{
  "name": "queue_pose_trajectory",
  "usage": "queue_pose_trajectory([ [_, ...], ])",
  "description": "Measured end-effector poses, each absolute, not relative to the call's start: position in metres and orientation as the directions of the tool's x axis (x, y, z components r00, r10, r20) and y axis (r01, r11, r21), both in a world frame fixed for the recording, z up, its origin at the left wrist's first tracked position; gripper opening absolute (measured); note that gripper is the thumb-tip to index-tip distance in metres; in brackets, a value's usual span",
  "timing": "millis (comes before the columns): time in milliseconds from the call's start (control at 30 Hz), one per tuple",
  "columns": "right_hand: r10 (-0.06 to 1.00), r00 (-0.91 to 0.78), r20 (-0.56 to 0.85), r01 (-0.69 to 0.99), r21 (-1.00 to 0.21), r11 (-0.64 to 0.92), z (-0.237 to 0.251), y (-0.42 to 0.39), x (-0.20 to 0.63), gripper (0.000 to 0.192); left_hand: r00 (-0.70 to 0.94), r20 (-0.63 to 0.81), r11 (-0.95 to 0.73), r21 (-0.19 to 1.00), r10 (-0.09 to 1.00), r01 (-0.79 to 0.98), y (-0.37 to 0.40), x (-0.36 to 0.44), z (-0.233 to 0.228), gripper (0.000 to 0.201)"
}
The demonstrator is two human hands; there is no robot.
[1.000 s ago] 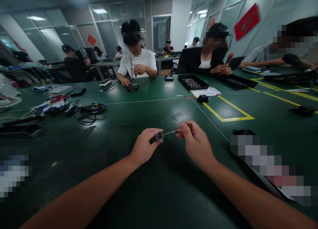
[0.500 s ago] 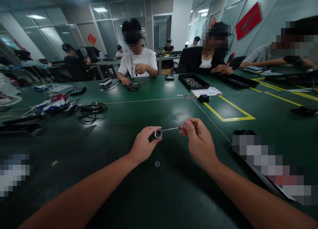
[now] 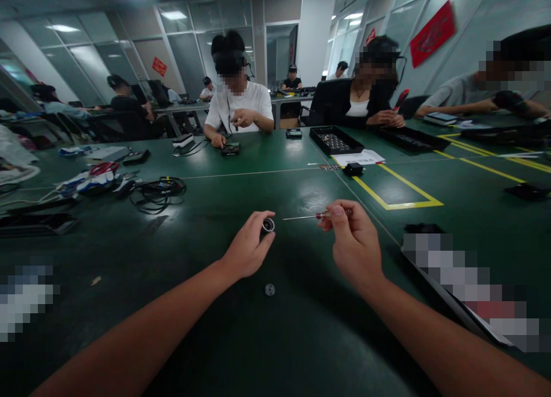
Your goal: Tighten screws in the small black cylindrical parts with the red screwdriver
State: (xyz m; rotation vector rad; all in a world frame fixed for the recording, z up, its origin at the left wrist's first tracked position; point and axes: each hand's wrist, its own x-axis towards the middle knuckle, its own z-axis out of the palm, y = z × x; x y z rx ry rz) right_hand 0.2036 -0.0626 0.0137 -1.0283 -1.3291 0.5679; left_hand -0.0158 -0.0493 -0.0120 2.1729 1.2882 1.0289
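Small round lens (image 3: 267,225) is pinched in left hand (image 3: 247,250) fingers; beside it, a screwdriver (image 3: 307,217) is clamped in right hand (image 3: 355,245) fingers. No writing is legible.

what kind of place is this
Probably a shared assembly or training workroom: a long green work table with yellow marked zones, parts trays, and several seated people using small tools. The right hand holds a thin screwdriver.

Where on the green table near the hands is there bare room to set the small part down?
Bare table lies left of the left hand, short of the cable tangle. More lies ahead of the screwdriver, up to the yellow tape outline. Crowded: a small round piece sits between the forearms, and a flat item borders the right hand.
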Motion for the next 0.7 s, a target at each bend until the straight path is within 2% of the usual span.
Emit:
queue_pose_trajectory([
  [100, 0.826, 0.224, 0.517, 0.196, -0.854, 0.481, 0.015, -0.062, 0.205, 0.022, 0.28, 0.307, -0.416, 0.673, 0.909, 0.611, -0.05, -0.017, -0.006, 0.04],
  [300, 0.822, 0.224, 0.524, 0.192, -0.85, 0.49, 0.015, -0.061, 0.204, 0.021, 0.38, 0.008, -0.256, 0.752, 0.925, 0.608, -0.053, -0.017, 0.012, 0.022],
  [400, 0.817, 0.233, 0.527, 0.193, -0.849, 0.492, 0.015, -0.06, 0.203, 0.021, 0.49, -0.14, -0.248, 0.725, 0.861, 0.643, -0.057, -0.018, 0.024, 0.021],
  [533, 0.816, 0.228, 0.532, 0.183, -0.846, 0.5, 0.015, -0.061, 0.204, 0.02, 0.643, -0.238, -0.399, 0.616, 0.728, 0.68, -0.065, -0.022, 0.036, 0.018],
  [700, 0.825, 0.219, 0.521, 0.18, -0.852, 0.491, 0.014, -0.062, 0.204, 0.019, 0.694, -0.38, -0.489, 0.507, 0.612, 0.71, -0.071, -0.023, 0.035, 0.041],
])
